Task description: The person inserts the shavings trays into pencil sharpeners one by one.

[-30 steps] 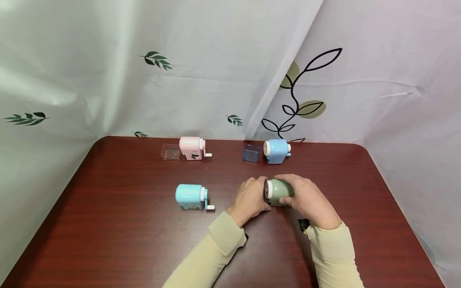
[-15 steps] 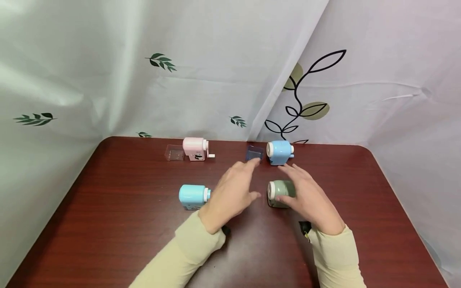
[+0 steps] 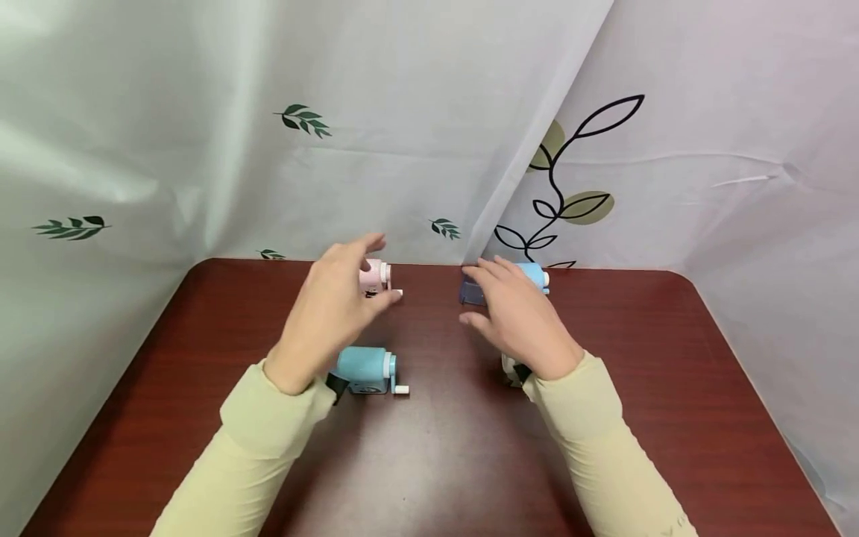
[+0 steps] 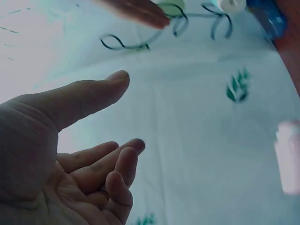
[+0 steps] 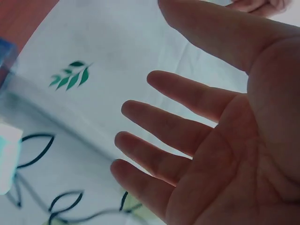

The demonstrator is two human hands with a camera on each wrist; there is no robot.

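Observation:
My left hand (image 3: 325, 309) hovers with loosely bent fingers in front of the pink crank pencil sharpener (image 3: 371, 280), covering part of it. Nothing lies in its palm in the left wrist view, where the pink body shows at the right edge. My right hand (image 3: 520, 317) is held over the table, fingers spread, before the blue pencil sharpener (image 3: 533, 274) and the dark blue see-through drawer (image 3: 473, 293); its palm (image 5: 229, 164) holds nothing. Beneath the right wrist, the green pencil sharpener (image 3: 510, 370) is mostly hidden. A turquoise pencil sharpener (image 3: 364, 367) stands near the left wrist.
The dark red-brown table (image 3: 436, 462) has its back edge against a white leaf-patterned curtain (image 3: 376, 179). The pink and blue sharpeners stand close to that edge. The turquoise sharpener's crank handle (image 3: 401, 389) sticks out to the right.
My right hand has let go of the green sharpener and moved up and left. My left hand has left it too and swung left to the pink sharpener, hiding the clear drawer there.

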